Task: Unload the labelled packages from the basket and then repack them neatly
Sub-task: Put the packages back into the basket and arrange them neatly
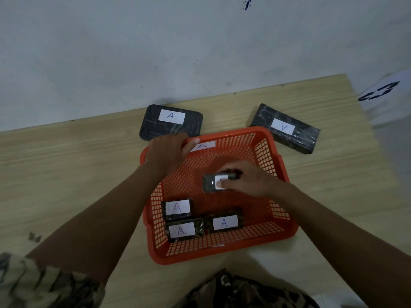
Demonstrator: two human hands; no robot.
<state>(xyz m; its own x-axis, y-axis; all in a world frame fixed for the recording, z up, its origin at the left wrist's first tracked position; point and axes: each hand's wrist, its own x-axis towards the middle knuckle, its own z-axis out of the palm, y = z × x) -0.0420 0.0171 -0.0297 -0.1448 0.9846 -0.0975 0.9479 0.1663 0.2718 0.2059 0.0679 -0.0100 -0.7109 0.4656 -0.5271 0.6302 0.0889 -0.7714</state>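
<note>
A light wood-grain bench [66, 156] fills the lower part of the view. Behind its far edge rises a pale grey-white wall [133, 52], scuffed with small dark specks and one blue mark [247, 4] high above the bench's right end. Lighting is dim and even.

Orange lattice basket [275, 165] on a pale wood-grain table [66, 165]. Black-wrapped packages [171, 122], each with a white label bearing a blue letter A [170, 116]. Grey-white wall [155, 41]; camouflage-patterned sleeve [33, 283].
</note>
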